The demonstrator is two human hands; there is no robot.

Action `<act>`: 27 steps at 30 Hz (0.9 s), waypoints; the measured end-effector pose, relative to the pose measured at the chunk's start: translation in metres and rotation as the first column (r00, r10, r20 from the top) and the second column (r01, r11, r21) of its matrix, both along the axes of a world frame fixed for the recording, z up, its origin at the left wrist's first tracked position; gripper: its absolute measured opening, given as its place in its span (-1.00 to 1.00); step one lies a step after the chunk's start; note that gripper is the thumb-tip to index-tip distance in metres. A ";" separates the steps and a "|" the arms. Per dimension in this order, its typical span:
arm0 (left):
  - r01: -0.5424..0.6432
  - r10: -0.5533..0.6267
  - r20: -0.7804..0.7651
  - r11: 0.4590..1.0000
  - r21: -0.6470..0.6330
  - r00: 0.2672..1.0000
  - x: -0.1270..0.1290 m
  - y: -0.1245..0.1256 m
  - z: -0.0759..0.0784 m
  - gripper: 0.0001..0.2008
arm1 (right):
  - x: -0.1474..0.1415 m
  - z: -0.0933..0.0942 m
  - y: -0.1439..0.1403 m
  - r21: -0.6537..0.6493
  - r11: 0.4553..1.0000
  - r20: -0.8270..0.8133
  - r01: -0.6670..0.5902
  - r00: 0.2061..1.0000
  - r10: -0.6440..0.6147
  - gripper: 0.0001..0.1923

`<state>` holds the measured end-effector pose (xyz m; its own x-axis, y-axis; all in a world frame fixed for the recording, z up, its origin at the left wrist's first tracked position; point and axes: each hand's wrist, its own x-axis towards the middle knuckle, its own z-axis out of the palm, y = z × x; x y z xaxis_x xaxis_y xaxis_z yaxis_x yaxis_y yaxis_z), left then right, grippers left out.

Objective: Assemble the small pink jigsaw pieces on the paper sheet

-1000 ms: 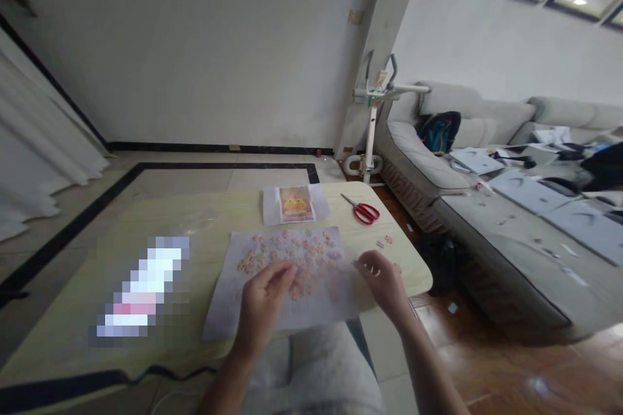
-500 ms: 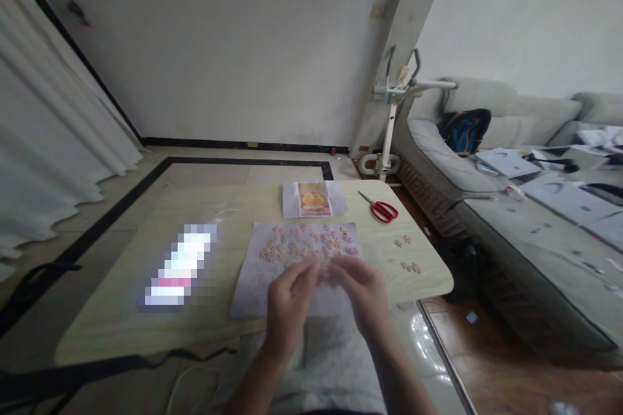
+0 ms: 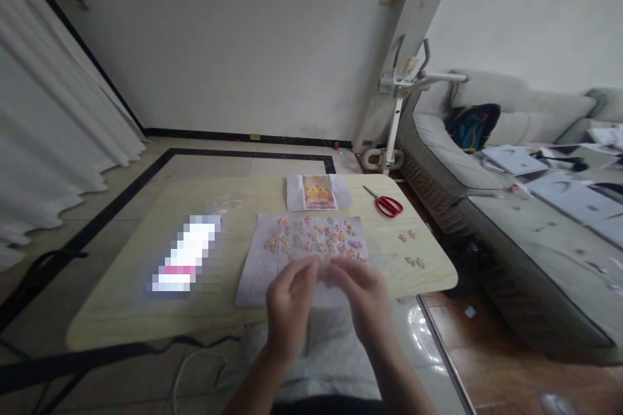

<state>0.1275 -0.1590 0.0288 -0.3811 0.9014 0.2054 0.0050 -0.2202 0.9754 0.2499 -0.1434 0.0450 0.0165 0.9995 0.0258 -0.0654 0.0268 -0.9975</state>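
Note:
My left hand (image 3: 291,306) and my right hand (image 3: 364,295) are held close together over the near edge of a white sheet (image 3: 265,269) on a pale wooden table (image 3: 121,285). Their fingertips almost meet above several small pink and orange puzzle pieces (image 3: 316,240) scattered on the sheet. Whatever lies between the fingertips is too small and blurred to make out. A reference picture (image 3: 317,192) of yellow figures lies beyond the sheet.
Red-handled scissors (image 3: 388,205) lie at the table's far right, with a few loose pieces (image 3: 413,260) near the right edge. A pixelated object (image 3: 185,254) lies to the left. A grey sofa (image 3: 487,175) with papers stands on the right, and a black cable (image 3: 146,353) runs along the table's near edge.
My right hand came in from the table's right side to meet my left hand over the sheet. The view has also turned left and tilted slightly.

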 end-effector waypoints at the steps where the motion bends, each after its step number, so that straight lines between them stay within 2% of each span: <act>1: -0.001 0.001 -0.009 1.000 0.007 1.000 -0.001 -0.001 0.000 -0.87 | 0.000 0.001 -0.001 0.008 1.000 0.013 0.001 1.000 -0.001 -0.90; 6: -0.045 0.045 -0.037 0.999 0.018 0.998 -0.002 -0.006 -0.005 -0.88 | -0.003 0.003 -0.006 -0.010 1.000 0.011 0.014 1.000 -0.014 -0.88; 10: -0.080 0.080 0.012 0.997 -0.019 0.997 -0.002 -0.008 -0.005 -0.86 | -0.005 0.001 -0.010 -0.020 0.999 0.024 0.031 0.999 -0.031 -0.81; 19: 0.024 -0.007 0.089 0.982 -0.187 0.996 -0.001 -0.015 -0.007 -0.69 | -0.003 -0.012 -0.014 0.059 0.994 0.200 0.095 0.974 -0.105 -0.75; 27: 0.051 -0.014 0.156 0.970 -0.237 0.988 0.001 -0.015 -0.017 -0.67 | -0.002 -0.020 -0.017 0.166 0.981 0.345 0.099 0.926 -0.153 -0.81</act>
